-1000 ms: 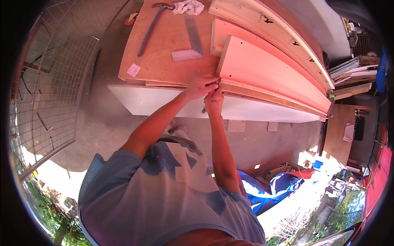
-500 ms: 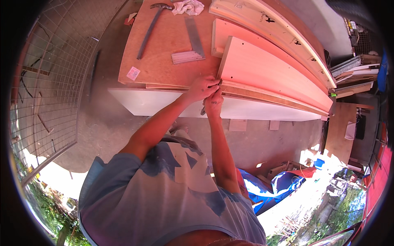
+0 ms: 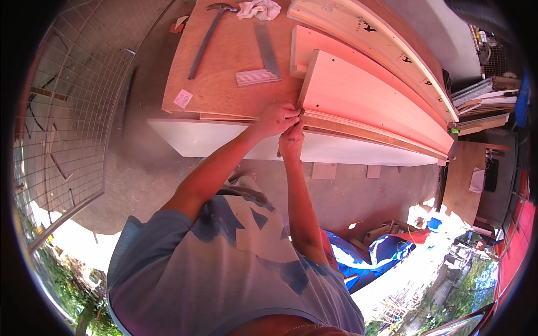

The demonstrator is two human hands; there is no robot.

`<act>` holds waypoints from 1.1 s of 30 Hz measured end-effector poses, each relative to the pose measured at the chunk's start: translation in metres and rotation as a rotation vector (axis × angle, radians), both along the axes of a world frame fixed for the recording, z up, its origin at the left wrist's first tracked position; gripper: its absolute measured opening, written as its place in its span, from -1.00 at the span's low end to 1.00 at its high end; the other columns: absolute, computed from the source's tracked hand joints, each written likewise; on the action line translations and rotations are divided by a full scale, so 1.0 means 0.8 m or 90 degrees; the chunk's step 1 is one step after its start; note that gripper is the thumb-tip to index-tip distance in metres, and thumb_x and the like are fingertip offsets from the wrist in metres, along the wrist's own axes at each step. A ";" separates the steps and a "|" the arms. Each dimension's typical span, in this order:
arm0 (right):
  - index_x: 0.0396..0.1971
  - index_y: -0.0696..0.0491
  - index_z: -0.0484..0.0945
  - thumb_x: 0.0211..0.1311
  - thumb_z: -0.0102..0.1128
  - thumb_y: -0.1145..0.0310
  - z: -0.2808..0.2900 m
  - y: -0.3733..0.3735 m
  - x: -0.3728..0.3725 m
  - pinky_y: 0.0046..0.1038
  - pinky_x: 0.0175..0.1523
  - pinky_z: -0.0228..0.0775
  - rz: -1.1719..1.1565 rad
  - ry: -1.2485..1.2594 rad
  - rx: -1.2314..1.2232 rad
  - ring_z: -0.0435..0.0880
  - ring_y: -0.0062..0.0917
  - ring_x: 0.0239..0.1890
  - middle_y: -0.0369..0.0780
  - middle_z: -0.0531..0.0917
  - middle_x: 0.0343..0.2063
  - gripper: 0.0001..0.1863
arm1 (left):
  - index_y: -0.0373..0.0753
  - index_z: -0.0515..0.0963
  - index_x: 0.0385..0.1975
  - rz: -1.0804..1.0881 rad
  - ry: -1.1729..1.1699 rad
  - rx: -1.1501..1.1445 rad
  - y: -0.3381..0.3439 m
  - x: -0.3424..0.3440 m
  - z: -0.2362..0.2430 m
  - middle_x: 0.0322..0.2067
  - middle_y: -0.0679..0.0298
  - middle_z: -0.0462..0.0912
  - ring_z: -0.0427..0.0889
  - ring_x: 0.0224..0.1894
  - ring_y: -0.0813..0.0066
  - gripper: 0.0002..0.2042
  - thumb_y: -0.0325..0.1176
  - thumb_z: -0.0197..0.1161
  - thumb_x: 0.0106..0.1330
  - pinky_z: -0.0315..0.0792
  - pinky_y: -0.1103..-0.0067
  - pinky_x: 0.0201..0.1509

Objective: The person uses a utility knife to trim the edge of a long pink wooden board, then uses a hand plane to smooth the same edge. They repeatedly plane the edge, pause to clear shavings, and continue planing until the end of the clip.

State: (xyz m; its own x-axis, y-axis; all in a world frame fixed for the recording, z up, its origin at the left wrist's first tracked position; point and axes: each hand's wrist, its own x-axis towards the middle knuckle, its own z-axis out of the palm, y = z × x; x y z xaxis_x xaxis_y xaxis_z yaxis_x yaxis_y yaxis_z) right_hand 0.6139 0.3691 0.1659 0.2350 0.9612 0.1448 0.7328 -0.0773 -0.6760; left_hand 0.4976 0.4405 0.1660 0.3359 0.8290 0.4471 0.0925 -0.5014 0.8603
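Both hands meet at the near left corner of a long pale board [image 3: 370, 103] lying on the workbench. My right hand [image 3: 291, 144] is wrapped round a small dark metal tool [image 3: 279, 152]; its lower end pokes out below the fist, and its kind is unclear. Against that corner, my left hand [image 3: 274, 121] is closed with its fingertips pinched beside a dark tip above the right fist. What the left fingers pinch, if anything, is hidden. A thin wooden strip [image 3: 358, 130] runs along the board's near side, to the right of my hands.
On the brown bench top [image 3: 224, 95] lie a claw hammer [image 3: 208, 42], a try square [image 3: 266, 53], a crumpled cloth [image 3: 259, 9] and a small card [image 3: 182, 99]. More long boards [image 3: 370, 33] lie behind. A white panel [image 3: 218, 140] juts out below the near edge. Wire mesh [image 3: 73, 106] stands left.
Both hands keep nearly the same place at the board's corner. The view has shifted very slightly; nothing on the bench has visibly moved.
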 end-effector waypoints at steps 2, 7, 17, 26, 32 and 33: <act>0.20 0.13 0.30 0.61 -0.15 0.31 0.006 -0.001 0.000 0.14 -0.30 0.42 0.001 0.005 0.003 0.65 0.30 -0.27 0.26 0.67 -0.36 -0.68 | -0.31 0.73 -0.08 0.007 -0.007 0.010 -0.001 0.000 0.001 -0.23 0.18 0.74 0.75 -0.25 0.21 -0.77 -0.35 0.36 0.36 0.60 0.41 -0.20; 0.24 0.11 0.28 0.61 -0.15 0.34 0.017 -0.003 -0.005 0.13 -0.26 0.42 -0.032 0.063 -0.036 0.65 0.29 -0.23 0.24 0.68 -0.33 -0.67 | -0.32 0.73 -0.07 0.015 0.001 0.017 -0.004 0.003 -0.001 -0.22 0.18 0.75 0.75 -0.26 0.22 -0.77 -0.35 0.35 0.38 0.60 0.42 -0.22; 0.31 0.12 0.26 0.58 -0.04 0.37 0.049 -0.021 0.023 -0.04 -0.24 0.49 0.079 0.084 -0.136 0.70 0.08 -0.33 0.07 0.66 -0.41 -0.59 | -0.38 0.72 -0.28 -0.092 -0.127 -0.476 -0.007 -0.009 0.051 -0.38 0.22 0.71 0.72 -0.33 0.44 -0.84 -0.39 0.32 0.40 0.57 0.55 -0.26; 0.11 0.20 0.50 0.47 0.15 0.29 -0.017 -0.206 0.086 -0.08 -0.13 0.55 -0.049 0.092 -0.213 0.74 0.09 -0.21 0.13 0.71 -0.29 -0.64 | -0.35 0.58 0.10 -0.005 -0.002 0.218 0.023 0.038 0.092 -0.05 0.01 0.69 0.72 -0.13 0.14 -0.60 -0.49 0.20 0.23 0.57 0.30 0.06; -0.07 0.19 0.55 0.45 0.11 0.19 -0.122 -0.394 0.146 -0.14 -0.15 0.54 -0.246 0.195 -0.429 0.76 -0.07 -0.27 0.05 0.73 -0.36 -0.66 | -0.38 0.54 0.23 -0.426 0.103 -0.215 0.092 0.212 0.163 0.28 0.05 0.58 0.56 0.21 0.19 -0.52 -0.32 0.16 0.33 0.34 0.34 0.39; -0.07 0.18 0.55 0.44 0.12 0.18 -0.133 -0.411 0.150 -0.15 -0.16 0.55 -0.251 0.238 -0.437 0.77 -0.12 -0.30 0.02 0.73 -0.39 -0.66 | -0.37 0.54 0.22 -0.407 0.082 -0.243 0.108 0.242 0.145 0.27 0.06 0.59 0.56 0.20 0.21 -0.53 -0.27 0.13 0.37 0.32 0.36 0.40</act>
State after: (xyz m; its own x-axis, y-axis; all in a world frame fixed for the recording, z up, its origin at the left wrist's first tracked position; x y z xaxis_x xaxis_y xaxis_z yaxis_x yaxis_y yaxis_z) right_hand 0.7336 0.0402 0.0591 0.4855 0.6464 -0.5886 0.3058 -0.7563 -0.5783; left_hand 0.6912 0.5273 0.2817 0.8341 0.5439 0.0923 -0.0045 -0.1606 0.9870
